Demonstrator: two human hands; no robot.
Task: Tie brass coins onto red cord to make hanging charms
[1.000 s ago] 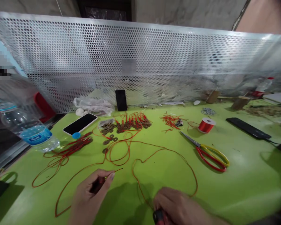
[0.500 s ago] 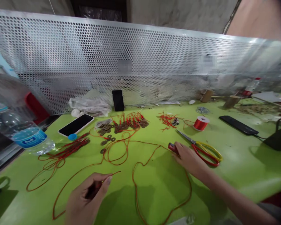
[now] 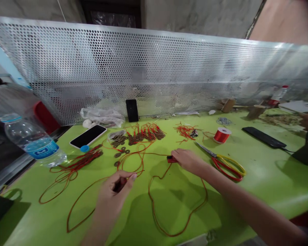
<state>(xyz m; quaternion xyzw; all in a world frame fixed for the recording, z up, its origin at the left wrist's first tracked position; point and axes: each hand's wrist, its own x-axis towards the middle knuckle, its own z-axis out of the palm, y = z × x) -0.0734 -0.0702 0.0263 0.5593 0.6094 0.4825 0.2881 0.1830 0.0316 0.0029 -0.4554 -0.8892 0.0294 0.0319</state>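
My left hand (image 3: pixel 116 191) pinches the end of a long red cord (image 3: pixel 169 205) that loops across the green table (image 3: pixel 259 184). My right hand (image 3: pixel 188 160) reaches forward over the table's middle and grips a small red-and-black object, perhaps a lighter (image 3: pixel 171 159). Just beyond both hands lies a pile of brass coins tied with red strings (image 3: pixel 138 136). Red-and-yellow scissors (image 3: pixel 227 164) lie right of my right hand.
A water bottle (image 3: pixel 32 143) lies at the left edge beside a white phone (image 3: pixel 87 135) and bundled red cords (image 3: pixel 77 164). A red thread spool (image 3: pixel 222 134), a black phone (image 3: pixel 264 137) and a perforated metal screen (image 3: pixel 169 68) stand further back.
My right hand went from the near edge out toward the scissors, then left to the table's middle with the small red object. My left hand moved forward with the cord end.
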